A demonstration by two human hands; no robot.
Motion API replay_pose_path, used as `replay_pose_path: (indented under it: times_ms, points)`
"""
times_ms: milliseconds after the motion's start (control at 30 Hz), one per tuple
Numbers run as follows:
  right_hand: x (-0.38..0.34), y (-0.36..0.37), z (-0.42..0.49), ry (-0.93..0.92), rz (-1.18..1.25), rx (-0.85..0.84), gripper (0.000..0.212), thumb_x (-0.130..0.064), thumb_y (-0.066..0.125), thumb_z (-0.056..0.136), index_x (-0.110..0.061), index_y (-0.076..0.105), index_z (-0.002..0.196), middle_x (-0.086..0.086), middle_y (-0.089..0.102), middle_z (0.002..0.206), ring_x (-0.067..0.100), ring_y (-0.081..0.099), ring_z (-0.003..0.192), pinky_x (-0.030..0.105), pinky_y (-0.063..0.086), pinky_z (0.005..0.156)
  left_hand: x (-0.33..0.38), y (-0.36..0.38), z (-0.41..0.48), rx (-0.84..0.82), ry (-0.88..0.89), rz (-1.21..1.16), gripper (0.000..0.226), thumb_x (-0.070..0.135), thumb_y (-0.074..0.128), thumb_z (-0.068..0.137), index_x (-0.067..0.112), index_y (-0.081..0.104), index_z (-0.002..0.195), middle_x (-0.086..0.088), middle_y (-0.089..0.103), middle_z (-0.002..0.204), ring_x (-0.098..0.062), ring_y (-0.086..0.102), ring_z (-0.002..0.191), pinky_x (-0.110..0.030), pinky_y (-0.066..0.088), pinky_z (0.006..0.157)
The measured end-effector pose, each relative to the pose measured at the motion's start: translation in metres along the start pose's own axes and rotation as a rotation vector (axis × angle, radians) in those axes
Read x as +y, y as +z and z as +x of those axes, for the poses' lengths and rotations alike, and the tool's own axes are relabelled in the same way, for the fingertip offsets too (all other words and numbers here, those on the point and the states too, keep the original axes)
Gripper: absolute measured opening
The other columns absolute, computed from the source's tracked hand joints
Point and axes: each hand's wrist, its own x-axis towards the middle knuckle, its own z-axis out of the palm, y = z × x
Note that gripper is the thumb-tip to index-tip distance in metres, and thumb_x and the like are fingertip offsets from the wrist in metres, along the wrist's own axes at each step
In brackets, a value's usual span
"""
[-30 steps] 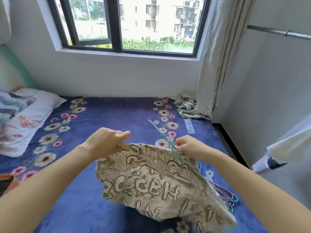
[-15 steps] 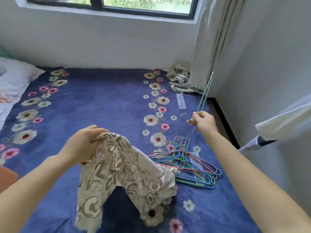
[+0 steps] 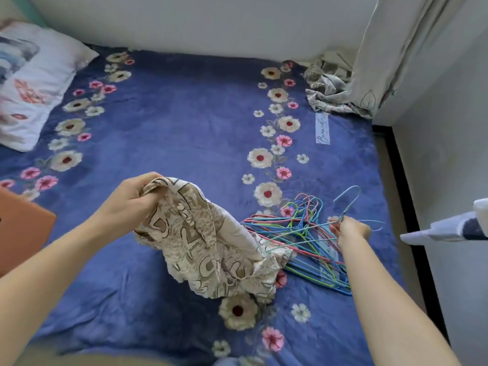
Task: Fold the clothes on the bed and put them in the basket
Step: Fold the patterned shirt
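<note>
A beige garment with brown letter print (image 3: 208, 247) hangs bunched from my left hand (image 3: 129, 204), which grips its top edge above the blue flowered bed cover (image 3: 171, 122). Its lower part rests on the bed. My right hand (image 3: 350, 229) pinches a thin blue wire hanger (image 3: 348, 200) by its neck, low over a pile of coloured wire hangers (image 3: 306, 241) at the bed's right side. An orange object (image 3: 23, 225), cut off by the left edge, may be the basket; I cannot tell.
A white printed pillow (image 3: 34, 83) lies at the far left. A crumpled grey cloth (image 3: 330, 91) sits in the far right corner under the curtain (image 3: 390, 48). The bed's dark right edge (image 3: 406, 207) borders a wall, where a white and navy cloth (image 3: 449, 228) juts in.
My right hand has pulled the hanger out of the garment and lowered it onto the hanger pile. My left hand keeps holding the garment, which now hangs bunched. The camera has tilted down.
</note>
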Motion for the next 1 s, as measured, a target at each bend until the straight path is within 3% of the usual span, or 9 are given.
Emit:
replay_pose_path:
  times_ms: [233, 333, 400, 567, 633, 700, 767, 833, 1000]
  points:
    - [0.008, 0.015, 0.010, 0.167, 0.083, -0.176, 0.011, -0.006, 0.035, 0.101, -0.013, 0.043, 0.100, 0.011, 0.052, 0.112, 0.016, 0.056, 0.073, 0.028, 0.052, 0.066, 0.010, -0.007, -0.012, -0.015, -0.054, -0.006, 0.017, 0.024, 0.051, 0.076, 0.016, 0.065, 0.080, -0.028, 0.056, 0.078, -0.020, 0.046, 0.068, -0.033, 0.035, 0.066]
    - [0.024, 0.037, -0.014, 0.127, -0.080, -0.262, 0.017, -0.003, 0.044, 0.095, -0.016, 0.042, 0.104, 0.017, 0.058, 0.090, 0.020, 0.056, 0.067, 0.029, 0.054, 0.062, 0.014, -0.003, -0.013, 0.016, -0.057, -0.017, 0.017, 0.024, 0.052, 0.076, 0.014, 0.065, 0.077, -0.022, 0.058, 0.076, -0.016, 0.050, 0.068, -0.030, 0.038, 0.065]
    - [0.034, 0.051, -0.059, 0.054, -0.234, -0.512, 0.009, -0.003, 0.048, 0.093, -0.011, 0.048, 0.098, 0.011, 0.052, 0.062, 0.014, 0.051, 0.047, 0.020, 0.044, 0.043, 0.014, -0.002, -0.011, 0.064, -0.062, -0.020, 0.018, 0.027, 0.052, 0.076, 0.013, 0.063, 0.076, -0.011, 0.055, 0.071, -0.014, 0.049, 0.066, -0.030, 0.038, 0.063]
    - [0.064, 0.050, -0.183, -0.277, -0.789, -1.316, 0.048, -0.063, 0.067, 0.077, -0.018, 0.067, 0.093, -0.004, 0.068, 0.092, 0.010, 0.064, 0.079, 0.025, 0.049, 0.070, 0.019, 0.002, -0.008, 0.175, -0.021, 0.006, 0.032, 0.030, 0.051, 0.076, -0.003, 0.053, 0.075, -0.004, 0.044, 0.066, -0.014, 0.040, 0.061, -0.031, 0.033, 0.060]
    - [0.081, 0.055, -0.205, -0.604, -1.010, -1.264, 0.064, -0.071, 0.068, 0.067, -0.022, 0.065, 0.108, -0.013, 0.064, 0.102, 0.005, 0.061, 0.092, 0.023, 0.047, 0.078, 0.026, -0.001, -0.009, 0.185, 0.008, 0.013, 0.034, 0.031, 0.050, 0.076, -0.004, 0.051, 0.074, -0.004, 0.040, 0.064, -0.015, 0.036, 0.059, -0.031, 0.030, 0.058]
    - [0.082, 0.059, -0.222, -0.746, -0.996, -1.108, 0.046, -0.052, 0.063, 0.085, -0.010, 0.066, 0.103, -0.011, 0.059, 0.083, 0.005, 0.055, 0.073, 0.021, 0.042, 0.063, 0.030, -0.013, -0.016, 0.194, 0.047, 0.000, 0.040, 0.031, 0.050, 0.076, -0.008, 0.047, 0.075, -0.007, 0.037, 0.066, -0.015, 0.035, 0.060, -0.030, 0.028, 0.057]
    - [0.065, 0.061, -0.226, -0.680, -0.875, -1.050, 0.036, -0.035, 0.052, 0.099, -0.003, 0.068, 0.095, -0.010, 0.055, 0.067, 0.004, 0.049, 0.058, 0.019, 0.037, 0.052, 0.031, -0.032, -0.017, 0.227, 0.064, -0.025, 0.042, 0.031, 0.051, 0.076, -0.010, 0.043, 0.074, -0.007, 0.037, 0.066, -0.018, 0.035, 0.062, -0.030, 0.028, 0.057]
    - [0.036, 0.057, -0.236, -0.506, -0.661, -1.047, 0.028, -0.027, 0.048, 0.102, -0.010, 0.070, 0.097, -0.011, 0.068, 0.076, 0.004, 0.062, 0.070, 0.013, 0.045, 0.061, 0.031, -0.062, -0.022, 0.249, 0.088, -0.060, 0.041, 0.029, 0.053, 0.075, -0.010, 0.042, 0.071, -0.008, 0.037, 0.065, -0.019, 0.034, 0.061, -0.030, 0.027, 0.054]
    - [-0.039, 0.040, -0.305, -0.204, -0.227, -1.227, 0.023, -0.028, 0.051, 0.096, -0.015, 0.069, 0.096, 0.001, 0.069, 0.080, 0.014, 0.065, 0.064, 0.026, 0.051, 0.059, 0.025, -0.145, -0.031, 0.174, 0.087, -0.215, 0.050, 0.035, 0.062, 0.063, -0.012, 0.052, 0.075, -0.013, 0.048, 0.071, -0.025, 0.041, 0.067, -0.038, 0.033, 0.064]
